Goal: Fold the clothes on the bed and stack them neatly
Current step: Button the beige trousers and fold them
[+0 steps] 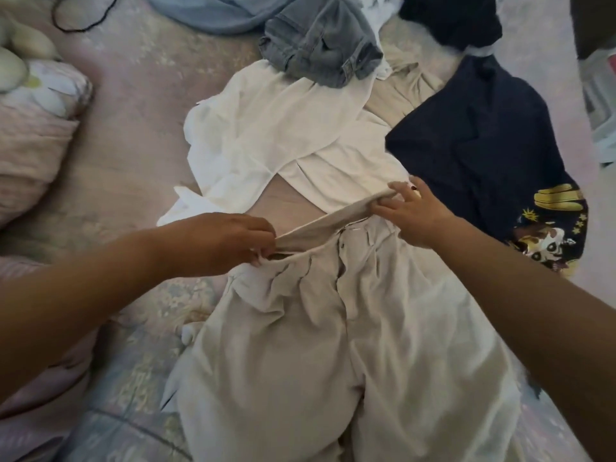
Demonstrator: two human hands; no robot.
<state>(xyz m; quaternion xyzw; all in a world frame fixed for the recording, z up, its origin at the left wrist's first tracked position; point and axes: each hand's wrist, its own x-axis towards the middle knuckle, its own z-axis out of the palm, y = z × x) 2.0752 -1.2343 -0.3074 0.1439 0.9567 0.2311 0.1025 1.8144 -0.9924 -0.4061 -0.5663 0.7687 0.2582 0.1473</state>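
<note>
On the bed (140, 105), beige trousers (333, 328) lie lengthwise toward the person, waistband farthest, its ends pinched by left hand (230, 241) and right hand (416, 211), so both reach equally; unfolded clothes lie just beyond.

No readable text; labels, numbers none legible
</note>
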